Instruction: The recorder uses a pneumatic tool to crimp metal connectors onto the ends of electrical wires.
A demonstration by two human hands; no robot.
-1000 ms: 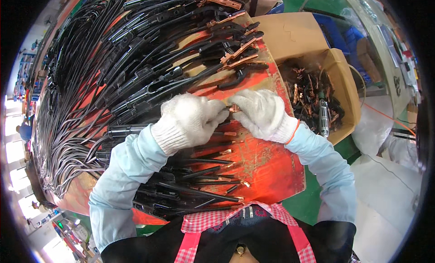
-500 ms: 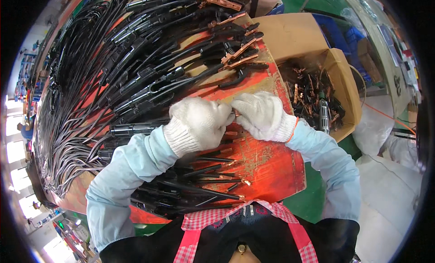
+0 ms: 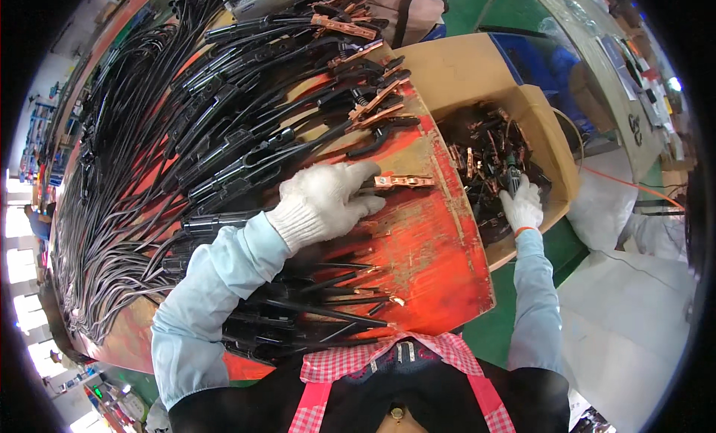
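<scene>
Right hand (image 3: 525,205) is shifting to tool (image 3: 513,176), grip unclear; left hand (image 3: 322,200), fingers apart, is flanking left end of crosswise clamp (image 3: 403,181).

"What covered the left hand (image 3: 322,200) and right hand (image 3: 524,205)?"
"White knitted gloves (image 3: 309,190) with ribbed cuffs (image 3: 289,224); the right one ended in an orange band (image 3: 526,229)."
"And the arms?"
"Creased pale-blue sleeves (image 3: 216,280)."
"The torso?"
"A black top (image 3: 246,405), pink-and-white gingham trim (image 3: 339,364), pinkish-red straps (image 3: 312,397) with gingham ends, and a round gold-coloured fastener (image 3: 397,413)."
</scene>
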